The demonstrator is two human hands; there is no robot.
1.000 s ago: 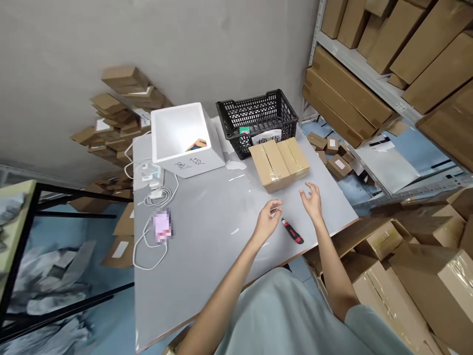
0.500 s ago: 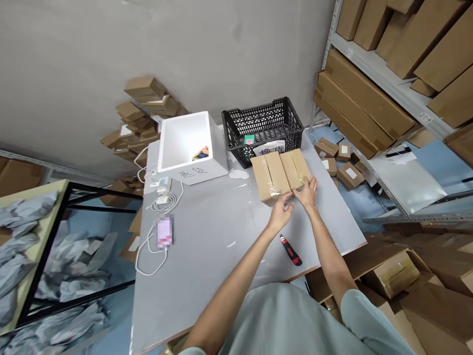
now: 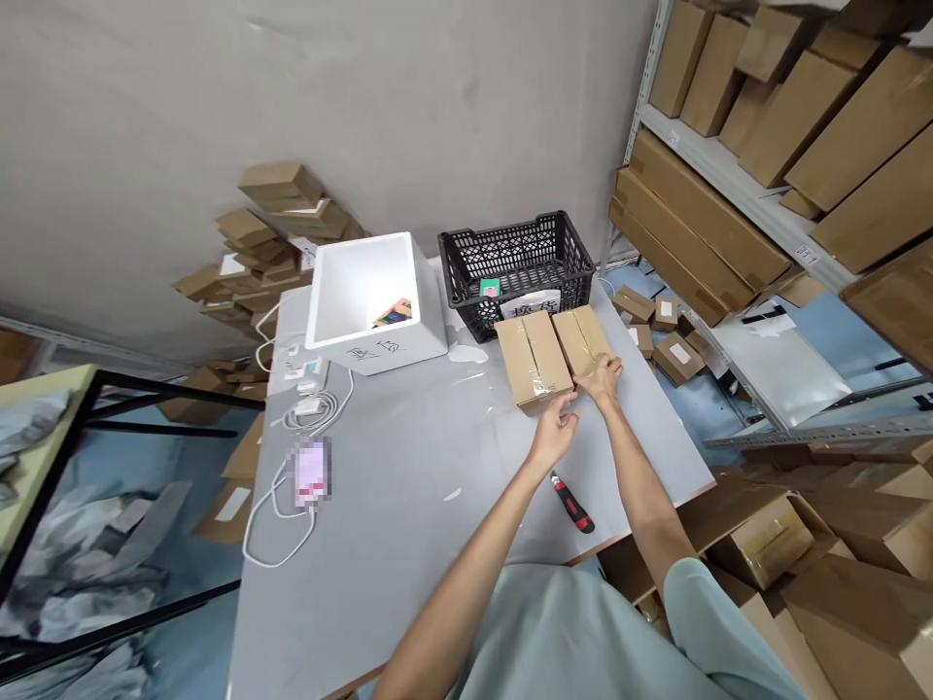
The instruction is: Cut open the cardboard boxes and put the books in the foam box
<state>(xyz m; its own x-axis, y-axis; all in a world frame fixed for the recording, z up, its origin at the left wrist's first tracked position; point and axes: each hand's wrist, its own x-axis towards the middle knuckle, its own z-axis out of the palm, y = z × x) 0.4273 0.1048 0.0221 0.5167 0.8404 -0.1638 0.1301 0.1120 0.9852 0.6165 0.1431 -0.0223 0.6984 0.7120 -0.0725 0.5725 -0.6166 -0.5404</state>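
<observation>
Two taped cardboard boxes lie side by side on the grey table, a larger left box point(image 3: 535, 358) and a smaller right box point(image 3: 581, 332). My right hand point(image 3: 602, 381) spans the near end of the smaller one, thumb on its left and fingers on its right, gripping it. At the near right corner of the larger box is my left hand point(image 3: 555, 428), its thumb and fingers apart; it seems to touch the cardboard without holding it. Between my forearms, a red and black utility knife point(image 3: 572, 504) rests on the tabletop.
Behind the boxes stands a black plastic crate point(image 3: 466, 313) with a paper sign. Left of it is a white foam box point(image 3: 430, 340). A phone point(image 3: 312, 473) and white cables point(image 3: 312, 410) lie further left. Shelves point(image 3: 718, 156) of cartons rise on the right.
The view has shifted slightly. My right hand's fingers have bent more at the smaller box's near end. My left hand stays by the larger box's corner, and the boxes keep their places.
</observation>
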